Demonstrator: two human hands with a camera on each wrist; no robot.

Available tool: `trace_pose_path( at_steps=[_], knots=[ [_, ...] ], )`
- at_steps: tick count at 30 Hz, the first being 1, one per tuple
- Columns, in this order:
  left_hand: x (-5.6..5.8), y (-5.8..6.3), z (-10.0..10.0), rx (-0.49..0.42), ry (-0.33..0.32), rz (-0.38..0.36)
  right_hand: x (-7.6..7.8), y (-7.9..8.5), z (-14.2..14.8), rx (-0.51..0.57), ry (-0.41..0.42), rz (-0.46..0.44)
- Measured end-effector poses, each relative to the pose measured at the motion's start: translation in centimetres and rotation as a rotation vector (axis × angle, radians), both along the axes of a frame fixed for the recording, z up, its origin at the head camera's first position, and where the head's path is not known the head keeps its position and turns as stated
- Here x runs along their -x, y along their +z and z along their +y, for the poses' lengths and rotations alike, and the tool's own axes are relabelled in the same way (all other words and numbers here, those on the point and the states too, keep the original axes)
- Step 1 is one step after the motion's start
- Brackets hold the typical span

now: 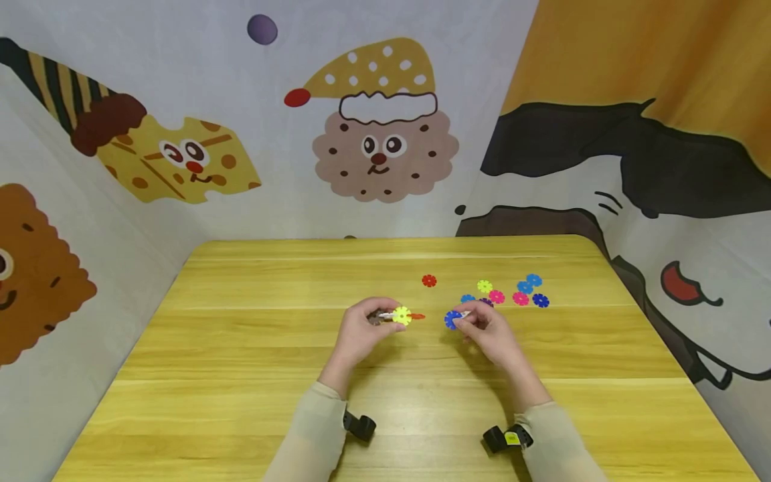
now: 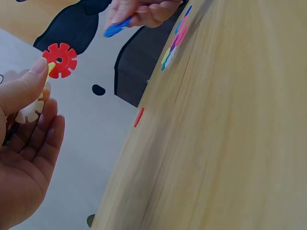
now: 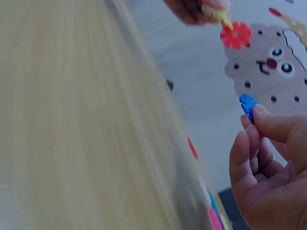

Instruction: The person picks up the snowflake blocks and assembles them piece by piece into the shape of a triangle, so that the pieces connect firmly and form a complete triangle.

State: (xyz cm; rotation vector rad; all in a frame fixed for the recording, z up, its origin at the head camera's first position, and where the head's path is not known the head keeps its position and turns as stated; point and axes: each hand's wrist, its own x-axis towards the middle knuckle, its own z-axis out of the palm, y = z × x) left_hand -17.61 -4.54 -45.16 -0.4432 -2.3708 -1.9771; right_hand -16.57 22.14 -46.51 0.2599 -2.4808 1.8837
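Observation:
My left hand (image 1: 357, 336) holds a small chain of joined, notched plastic discs above the table. In it are a yellow disc (image 1: 401, 315), a red disc (image 2: 68, 51) at the outer end and a white disc (image 2: 29, 114); a darker piece sits deeper, partly hidden by the fingers. Between thumb and fingers, my right hand (image 1: 492, 335) pinches a blue disc (image 3: 247, 102), also off the table. A gap separates the blue disc from the red one, the two ends facing each other.
On the wooden table (image 1: 241, 348) behind my hands lie several loose discs: a lone red disc (image 1: 429, 280), then a yellow-green disc (image 1: 484, 286), a pink disc (image 1: 521, 298) and a dark blue disc (image 1: 541, 300) to the right. A cartoon-printed curtain (image 1: 277, 167) hangs beyond the far edge.

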Motion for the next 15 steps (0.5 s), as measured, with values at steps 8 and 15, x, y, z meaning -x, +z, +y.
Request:
trace_pose_path(
  at_steps=[8, 15],
  knots=[
    [0.0, -0.3, 0.4, 0.014, -0.002, 0.019, -0.1, 0.6, -2.4, 0.076, 0.034, -0.014],
    [-0.1, -0.3, 0.7, 0.007, 0.008, 0.040, -0.2, 0.8, -3.8, 0.253, 0.005, -0.060]
  ],
)
